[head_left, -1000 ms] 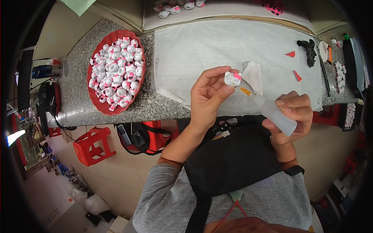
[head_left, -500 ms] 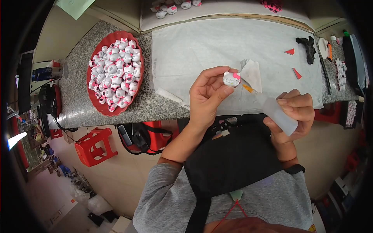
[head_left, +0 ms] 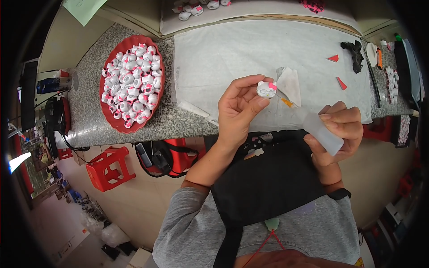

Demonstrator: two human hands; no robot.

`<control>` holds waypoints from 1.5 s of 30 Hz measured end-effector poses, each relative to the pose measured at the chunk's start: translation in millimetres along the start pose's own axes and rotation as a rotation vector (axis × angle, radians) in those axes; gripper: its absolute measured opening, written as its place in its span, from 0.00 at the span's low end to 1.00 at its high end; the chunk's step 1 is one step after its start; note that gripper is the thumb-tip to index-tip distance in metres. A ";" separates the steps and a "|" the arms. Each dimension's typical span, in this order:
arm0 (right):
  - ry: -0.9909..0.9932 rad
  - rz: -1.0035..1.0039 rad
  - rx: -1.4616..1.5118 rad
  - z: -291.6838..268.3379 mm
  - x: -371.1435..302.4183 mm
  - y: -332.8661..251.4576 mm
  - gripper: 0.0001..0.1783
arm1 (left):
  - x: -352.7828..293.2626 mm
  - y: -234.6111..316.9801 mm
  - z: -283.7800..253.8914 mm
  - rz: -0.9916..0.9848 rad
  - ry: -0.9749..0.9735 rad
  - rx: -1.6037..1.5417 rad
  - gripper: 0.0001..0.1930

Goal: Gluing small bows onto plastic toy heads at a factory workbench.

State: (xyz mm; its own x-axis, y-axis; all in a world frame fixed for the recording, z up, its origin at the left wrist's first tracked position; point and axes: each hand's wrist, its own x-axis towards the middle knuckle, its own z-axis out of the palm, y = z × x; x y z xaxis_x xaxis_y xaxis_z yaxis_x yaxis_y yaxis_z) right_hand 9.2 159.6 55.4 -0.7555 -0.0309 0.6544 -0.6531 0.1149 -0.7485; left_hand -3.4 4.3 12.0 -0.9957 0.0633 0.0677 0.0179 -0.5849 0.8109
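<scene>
Between the thumb and fingers of my left hand (head_left: 241, 102) is a small white cat head figure (head_left: 266, 90) with a pink bow, its front turned up. My right hand (head_left: 338, 131) is wrapped round a translucent white squeeze bottle (head_left: 322, 134), tilted so that its orange-based thin tip (head_left: 286, 102) points at the cat head. The tip's end is close to the head's right side; whether they touch I cannot tell. Behind the tip, a folded white cloth or paper piece (head_left: 290, 87) lies on the white sheet (head_left: 223, 49).
On the left, a red scalloped tray (head_left: 161, 85) holds many similar cat heads. Two red scraps (head_left: 342, 83) and a crumpled black item (head_left: 355, 56) lie on the sheet's right. More heads sit on a shelf (head_left: 250, 11) behind. A red stool (head_left: 109, 169) stands below the counter.
The bottle and my right hand have shifted very slightly right, drawing the tip a little away from the cat head. My left hand has stayed nearly still.
</scene>
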 end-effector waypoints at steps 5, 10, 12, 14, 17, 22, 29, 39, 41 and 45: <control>-0.003 0.000 0.014 1.5 -0.5 0.6 0.19 | -0.8 -0.4 0.7 -0.006 -0.009 0.002 0.18; -0.029 -0.067 0.057 -0.3 -0.3 5.1 0.25 | -1.8 -1.9 0.8 0.023 -0.033 0.048 0.18; -0.028 -0.066 0.054 1.6 -0.2 5.1 0.25 | -2.4 -3.3 -0.3 0.074 -0.051 0.133 0.18; -0.027 -0.065 0.050 3.3 -0.7 4.4 0.25 | -2.8 -3.7 -0.7 0.085 -0.052 0.183 0.17; -0.045 0.004 -0.021 3.7 -1.3 1.3 0.20 | -2.5 -2.9 -1.5 0.103 -0.054 0.254 0.17; -0.067 0.024 -0.032 2.3 0.3 1.1 0.20 | 0.3 -2.9 -2.3 0.127 -0.053 0.281 0.16; 0.003 0.086 0.122 -7.3 12.5 19.5 0.19 | 4.4 6.7 -11.5 0.099 0.057 0.175 0.18; -0.212 0.546 -0.185 -16.8 124.4 136.9 0.14 | 8.9 19.7 -31.1 0.148 0.192 0.057 0.18; -0.290 0.677 -0.792 -3.7 156.3 166.0 0.11 | 7.1 22.0 -33.2 0.136 0.210 0.064 0.18; -0.211 -0.272 -1.080 14.9 183.2 230.0 0.14 | 5.9 23.6 -35.9 0.165 0.203 0.086 0.18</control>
State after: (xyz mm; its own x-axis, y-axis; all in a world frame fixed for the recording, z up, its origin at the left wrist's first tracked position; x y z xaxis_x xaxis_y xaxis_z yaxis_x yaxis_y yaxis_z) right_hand -280.1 165.6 1.6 -0.6558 -0.3407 0.6737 -0.4873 0.8726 -0.0331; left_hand -12.1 -38.2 10.7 -0.9764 -0.1955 0.0922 0.1804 -0.5021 0.8458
